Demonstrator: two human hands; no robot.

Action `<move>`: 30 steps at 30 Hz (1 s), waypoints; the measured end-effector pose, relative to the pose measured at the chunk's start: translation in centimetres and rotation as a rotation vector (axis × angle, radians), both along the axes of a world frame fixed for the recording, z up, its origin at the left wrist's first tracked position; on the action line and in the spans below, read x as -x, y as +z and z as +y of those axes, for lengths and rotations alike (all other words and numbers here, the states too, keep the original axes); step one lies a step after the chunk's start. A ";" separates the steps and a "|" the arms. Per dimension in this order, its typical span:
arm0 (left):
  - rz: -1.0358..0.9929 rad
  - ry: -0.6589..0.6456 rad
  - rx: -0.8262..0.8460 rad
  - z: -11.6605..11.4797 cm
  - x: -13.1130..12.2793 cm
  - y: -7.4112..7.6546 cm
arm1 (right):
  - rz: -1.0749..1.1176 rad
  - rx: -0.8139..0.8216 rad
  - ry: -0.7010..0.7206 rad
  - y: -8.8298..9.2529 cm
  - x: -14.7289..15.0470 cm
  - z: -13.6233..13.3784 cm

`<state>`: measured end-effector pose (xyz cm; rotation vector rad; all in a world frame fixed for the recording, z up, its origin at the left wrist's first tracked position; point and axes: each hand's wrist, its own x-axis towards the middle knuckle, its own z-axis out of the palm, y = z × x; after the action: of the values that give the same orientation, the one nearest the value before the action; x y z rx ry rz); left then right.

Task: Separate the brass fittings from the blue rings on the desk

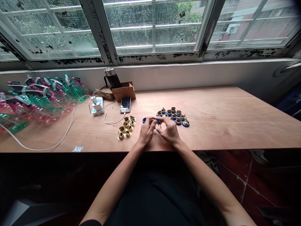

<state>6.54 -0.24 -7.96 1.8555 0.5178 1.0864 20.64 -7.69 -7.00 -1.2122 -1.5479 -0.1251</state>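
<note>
Both hands meet over the table near its front edge, fingers bent and fingertips close together. A blue ring (158,121) shows between the fingertips of my left hand (147,131) and my right hand (169,130), which are pinched on it. Whether a metal piece sits inside this ring is hidden by the fingers. Another blue ring (144,120) shows just behind my left hand. Left of the hands lies a group of gold-coloured flanged metal pieces (127,128). Beyond my right hand stand several similar gold pieces with blue rings round their bases (178,120). A thin pale ring (154,132) lies between the wrists.
A phone (125,104) on a white cable lies behind the gold pieces, beside a power strip (97,106). A dark flask (113,78) stands by a cardboard box (123,91). Many pink and green plastic bottles (44,100) crowd the left. Windows line the back.
</note>
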 end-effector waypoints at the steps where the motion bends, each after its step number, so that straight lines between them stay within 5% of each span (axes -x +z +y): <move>1: -0.002 -0.010 0.014 0.0 0.0 -0.1 | -0.004 -0.003 0.004 -0.1 0.0 0.0; 22: -0.035 -0.069 0.139 0.3 -0.3 -0.8 | 0.089 0.054 0.053 -0.5 0.1 0.3; 30: -0.043 -0.033 0.070 0.4 -0.2 -0.7 | 0.133 0.048 0.067 -0.2 0.1 0.0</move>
<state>6.74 0.12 -8.69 1.7698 0.4930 1.0710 20.55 -7.65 -7.17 -1.1808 -1.4806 0.0369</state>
